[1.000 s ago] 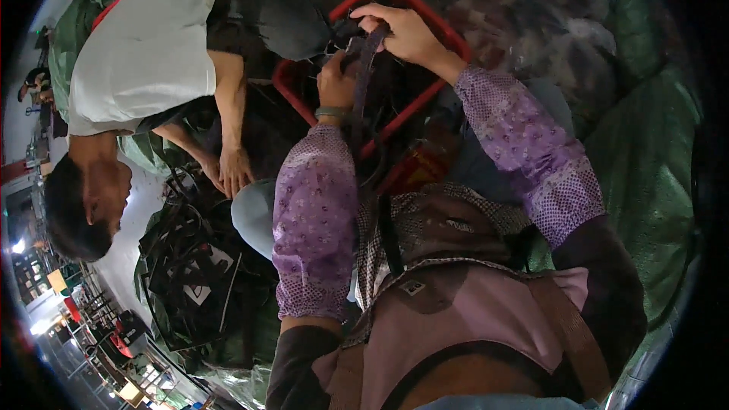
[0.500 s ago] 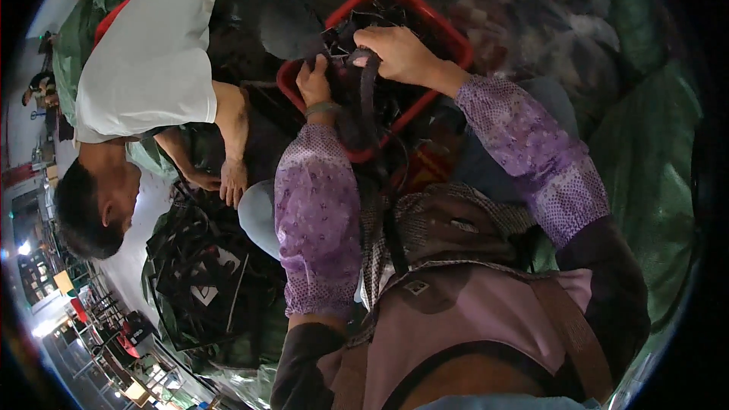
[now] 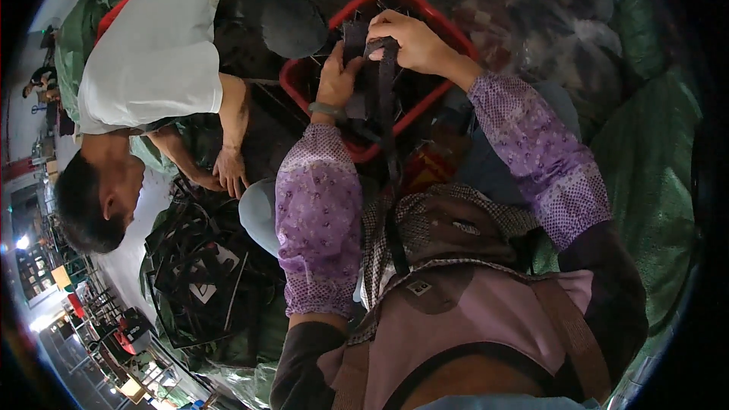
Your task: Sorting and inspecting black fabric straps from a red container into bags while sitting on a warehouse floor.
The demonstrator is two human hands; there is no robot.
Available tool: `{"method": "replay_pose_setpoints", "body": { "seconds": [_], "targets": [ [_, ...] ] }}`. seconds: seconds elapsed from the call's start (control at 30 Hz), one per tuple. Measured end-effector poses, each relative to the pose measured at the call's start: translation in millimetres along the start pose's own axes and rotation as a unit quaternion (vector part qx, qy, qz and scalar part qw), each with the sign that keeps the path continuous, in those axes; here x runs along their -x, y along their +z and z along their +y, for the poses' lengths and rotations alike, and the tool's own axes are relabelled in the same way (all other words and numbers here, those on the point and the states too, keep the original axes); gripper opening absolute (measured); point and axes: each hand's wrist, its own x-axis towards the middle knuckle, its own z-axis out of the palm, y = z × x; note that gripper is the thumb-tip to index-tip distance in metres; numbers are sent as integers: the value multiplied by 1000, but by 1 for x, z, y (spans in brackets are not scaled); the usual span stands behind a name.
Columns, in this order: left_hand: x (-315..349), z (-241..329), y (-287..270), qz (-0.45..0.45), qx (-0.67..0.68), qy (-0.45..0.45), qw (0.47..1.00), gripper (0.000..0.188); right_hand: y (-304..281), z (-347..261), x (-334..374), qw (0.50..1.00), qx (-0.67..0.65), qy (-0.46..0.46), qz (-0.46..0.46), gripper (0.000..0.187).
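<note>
Over a red plastic basket [image 3: 434, 97] my right hand [image 3: 414, 44] pinches a dark fabric strip [image 3: 387, 95]. The strip loops over the fingers and hangs down toward my lap. Just to the left, my left hand [image 3: 336, 85] has its thumb and fingers closed on a flat dark piece [image 3: 355, 36] that stands up between the hands. Whether this piece belongs to the same strip I cannot tell. More dark material with thin loose ends fills the basket, partly hidden by my hands.
At left a person in a white shirt [image 3: 156, 68] bends over a heap of black strips [image 3: 201, 273]. Their hand [image 3: 230, 171] is close to that heap. Clear plastic bags [image 3: 562, 38] lie at the upper right, beside green sacking [image 3: 645, 182].
My left hand has shifted up and right, and a flat dark piece now shows upright beside it. My right hand has lifted slightly, and the hanging strip has swung right.
</note>
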Motion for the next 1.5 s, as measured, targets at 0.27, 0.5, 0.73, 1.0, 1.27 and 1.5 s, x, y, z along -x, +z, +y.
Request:
{"method": "replay_pose_setpoints", "body": {
  "seconds": [0.27, 0.5, 0.73, 1.0, 1.27, 1.5],
  "targets": [
    [7, 16, 4, -58, -73, 41, 995, 38, 0, -4, -4, 997, 14, -55, -45, 19],
    [11, 40, -3, -158, 90, -48, 982, 43, 4, 2, -3, 995, 49, 4, 85, 20],
    [17, 30, 34, 124, -259, 19, 958, 24, 12, 4, 1, 995, -22, 39, 91, 25],
    [27, 9, 17, 211, -348, 48, 912, 27, 22, -25, -2, 980, 42, -24, 193, 15],
    [17, 8, 5, 238, -108, 27, 965, 25, 9, 2, -1, 987, 74, 33, 139, 58],
    [11, 54, 12, 142, 326, -42, 934, 17, 14, 5, 8, 992, -23, 101, -71, 55]
  ]
}}
